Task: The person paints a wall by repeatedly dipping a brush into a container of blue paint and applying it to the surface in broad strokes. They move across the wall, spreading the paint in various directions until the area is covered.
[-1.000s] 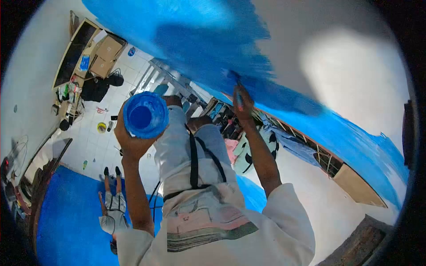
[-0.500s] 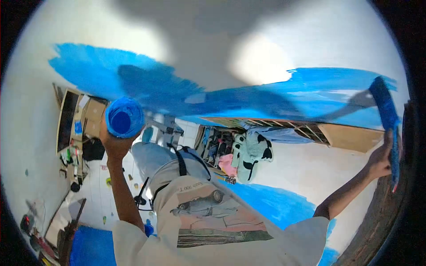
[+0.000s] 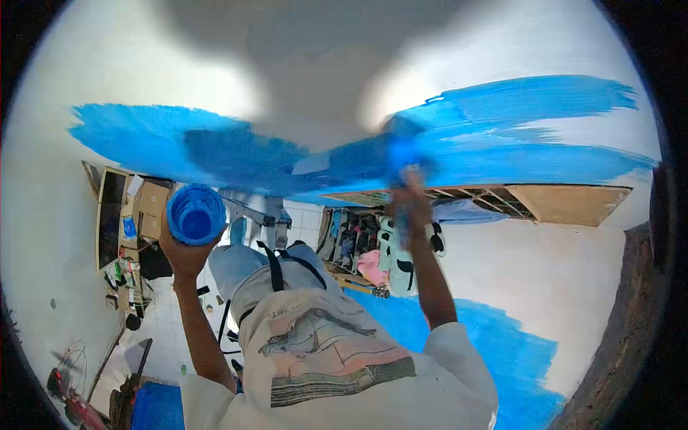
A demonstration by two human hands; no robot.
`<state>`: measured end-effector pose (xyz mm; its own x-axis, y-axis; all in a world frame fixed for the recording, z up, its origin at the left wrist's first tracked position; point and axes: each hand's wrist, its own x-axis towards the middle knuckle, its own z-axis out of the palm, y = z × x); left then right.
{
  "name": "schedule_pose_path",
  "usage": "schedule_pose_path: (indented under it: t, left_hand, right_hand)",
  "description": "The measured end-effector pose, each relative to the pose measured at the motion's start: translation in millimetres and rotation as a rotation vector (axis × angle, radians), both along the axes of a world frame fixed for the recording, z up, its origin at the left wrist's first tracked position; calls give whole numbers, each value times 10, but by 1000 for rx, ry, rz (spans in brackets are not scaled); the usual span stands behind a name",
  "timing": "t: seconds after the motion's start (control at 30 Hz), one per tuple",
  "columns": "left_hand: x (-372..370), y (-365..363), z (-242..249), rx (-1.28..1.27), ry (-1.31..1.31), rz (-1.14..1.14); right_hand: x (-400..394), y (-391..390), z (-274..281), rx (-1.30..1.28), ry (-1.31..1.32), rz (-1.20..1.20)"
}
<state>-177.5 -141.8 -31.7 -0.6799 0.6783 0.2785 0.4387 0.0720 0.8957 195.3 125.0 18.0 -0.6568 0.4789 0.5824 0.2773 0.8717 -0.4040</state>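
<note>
Right hand [image 3: 410, 195] clenched round a blue-smeared paintbrush [image 3: 401, 154], bristles against the wall at the blue band [image 3: 516, 136]; brush is motion-blurred. Left hand [image 3: 188, 247] grasps a blue paint container [image 3: 196, 213] from below, held well left of the brush and below the band's left end. To do this well, I'd keep strokes long and level along the band, overlap the wet edge, fill the pale gap [image 3: 309, 163] just left of the brush, and hold the container upright. T-shirt [image 3: 322, 344] has a printed line above the graphic; too small to read.
</note>
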Motion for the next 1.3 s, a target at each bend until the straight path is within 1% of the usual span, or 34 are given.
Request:
schedule_pose_path:
  t: [0.03,0.1,0.13,0.2,0.23,0.3,0.33,0.37,0.4,0.43,0.47,0.5,0.53,0.57,0.63,0.67,0.7,0.77,0.8,0.83,0.9,0.93,0.97,1.03,1.07,1.1,1.13,1.17,1.2,1.23,1.27,1.3]
  left_hand:
    - [2,-6,19,5,6,1]
    - [-10,-26,61,-23,-2,26]
    - [-16,-28,65,-20,3,23]
    - [-36,-18,57,18,28,44]
    - [-69,-11,37,25,32,41]
    - [-103,-28,-18,23,26,62]
    - [-117,-15,-34,34,21,47]
    - [-138,4,-42,0,72,59]
    - [-147,20,-35,-35,125,76]
    - [-138,31,0,-21,125,73]
    - [-119,48,44,-11,69,70]
    - [-99,40,68,-7,12,65]
    - [-79,17,24,-52,-169,65]
    - [-95,35,30,-48,-169,56]
    - [-137,102,38,7,54,58]
    - [-142,133,-7,13,56,51]
    - [-149,145,-83,35,25,35]
    - [-162,160,-106,56,-3,23]
    - [-153,175,-74,57,37,26]
    - [-144,185,-45,58,79,33]
    - [-147,186,-49,46,65,14]
    - [-150,179,-46,38,42,-13]
    - [-139,171,7,24,49,-8]
    - [-108,198,135,2,74,3]
    - [-120,188,125,-8,68,13]
    - [-128,181,124,-22,67,21]
    - [-141,188,124,9,108,13]
    - [-145,191,115,37,147,7]
    - [-157,196,93,31,106,6]
    - [-165,182,100,15,101,18]
    - [-164,182,127,3,100,15]
    - [-170,177,133,-7,98,10]
  right_hand:
    - [-66,-233,-223,-538,-60,-98]
    - [-234,-339,-510,-441,-246,93]
    - [-288,-336,-504,-439,-240,90]
    - [-368,-275,-449,-186,-414,226]
    - [-371,-186,-350,-179,-410,222]
    - [-159,-30,102,-509,-329,220]
    - [-174,-74,734,-901,-248,-9]
    - [-41,-59,1276,-422,-461,-133]
    - [305,100,1446,-215,-447,-172]
    - [1106,169,1920,527,-679,-505]
    - [231,-147,2813,345,-378,-299]
    - [612,-136,3228,1051,-635,-510]
    - [516,-82,3508,644,167,-397]
    - [579,-111,3939,980,59,-691]
    - [385,-92,4225,993,198,-660]
    - [475,62,4200,1041,224,-497]
    - [769,120,3886,1548,-385,-1084]
    - [143,79,2975,1020,-65,-862]
    - [336,129,2518,1069,-273,-737]
    - [-178,-48,2122,933,-71,-538]
    - [-221,-260,1474,447,-775,-446]
    - [-440,-215,1013,531,-160,-172]
    - [-549,-327,786,437,-219,-73]
    - [-660,-346,289,280,-195,61]
    - [-662,-332,46,268,-193,73]
    - [-647,-325,-195,203,-249,122]
    - [-651,-309,-411,140,-304,175]
    - [-658,-303,-611,127,-304,194]
    - [-673,-316,-797,62,-319,223]
    - [-700,-342,-959,-2,-336,250]
    - [-731,-365,-1092,-11,-338,264]
    - [-746,-393,-1215,-90,-380,255]
